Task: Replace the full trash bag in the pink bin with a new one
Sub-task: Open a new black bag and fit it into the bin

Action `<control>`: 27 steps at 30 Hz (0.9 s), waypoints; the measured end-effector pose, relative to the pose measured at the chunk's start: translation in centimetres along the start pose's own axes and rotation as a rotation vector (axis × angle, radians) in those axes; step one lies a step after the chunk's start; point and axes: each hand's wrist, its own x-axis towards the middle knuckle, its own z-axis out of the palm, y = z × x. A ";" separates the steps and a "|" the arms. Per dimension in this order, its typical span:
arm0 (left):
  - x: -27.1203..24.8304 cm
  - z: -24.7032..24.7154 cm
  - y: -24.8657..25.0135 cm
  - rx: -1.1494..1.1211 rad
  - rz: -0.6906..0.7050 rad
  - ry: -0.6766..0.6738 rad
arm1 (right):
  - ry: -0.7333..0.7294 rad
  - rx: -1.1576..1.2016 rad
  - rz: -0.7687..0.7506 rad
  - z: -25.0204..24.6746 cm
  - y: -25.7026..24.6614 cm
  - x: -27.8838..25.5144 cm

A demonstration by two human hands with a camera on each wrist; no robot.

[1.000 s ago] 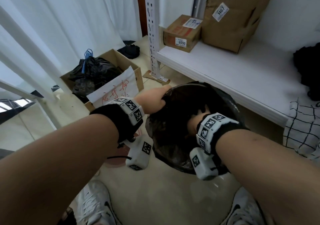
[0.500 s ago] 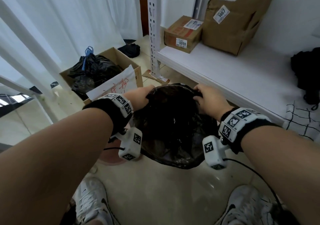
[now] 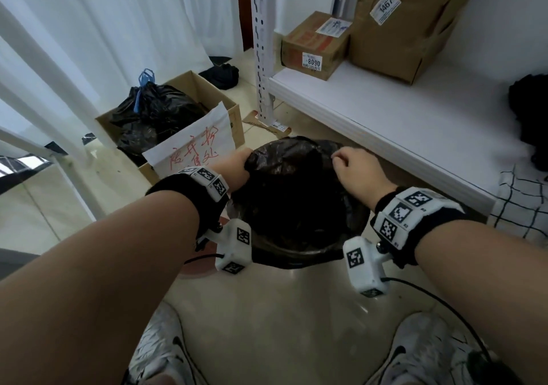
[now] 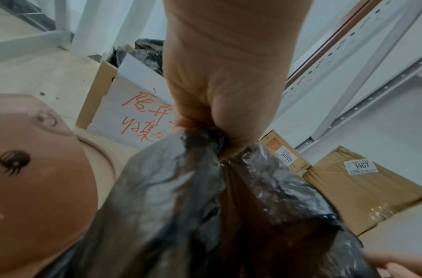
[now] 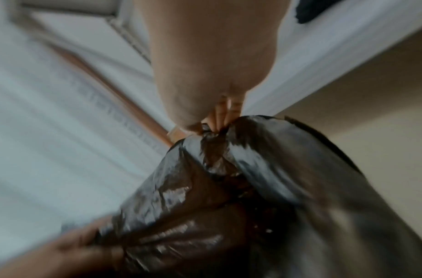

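A black trash bag point(image 3: 293, 195) fills the pink bin point(image 4: 38, 184), which shows as a pink wall with a cartoon eye in the left wrist view. My left hand point(image 3: 234, 168) grips a bunched fold of the bag's left edge point(image 4: 200, 143). My right hand point(image 3: 355, 168) pinches the bag's right edge point(image 5: 217, 135) between curled fingers. Both hands hold the plastic gathered up above the bin's mouth. The bin itself is almost hidden under the bag and my wrists in the head view.
A cardboard box point(image 3: 207, 112) with tied black bags and a handwritten paper sign stands on the floor at the left. A white shelf point(image 3: 400, 124) carrying two parcels runs along the right, close behind the bin. My shoes point(image 3: 160, 349) are just below it.
My right hand came out of the bag's inside and took hold of its right edge. Both hands have drawn the edges upward and inward, so the bag's mouth has narrowed.
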 end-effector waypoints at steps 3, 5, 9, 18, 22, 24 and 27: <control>0.1 0.9 0.2 -0.041 -0.036 0.029 | 0.012 -0.124 0.069 0.5 0.4 -0.6; 0.1 1.4 0.1 -0.038 -0.039 0.047 | 0.050 -0.136 0.082 0.4 0.9 -0.7; 0.2 1.7 0.1 -0.050 -0.031 0.059 | 0.082 0.022 0.150 -0.3 2.5 0.2; 0.4 1.7 0.6 -0.055 -0.060 0.083 | 0.192 0.094 0.214 -0.5 2.9 0.5; 0.0 2.1 0.7 -0.028 -0.141 0.080 | -0.160 -0.015 -0.014 0.4 0.5 0.5; -0.5 2.3 0.6 -0.052 -0.168 0.091 | -0.366 -0.181 0.049 0.6 0.2 0.4; -1.8 2.6 -0.4 -0.182 -0.223 0.110 | -0.241 -0.271 0.054 0.2 -1.2 0.3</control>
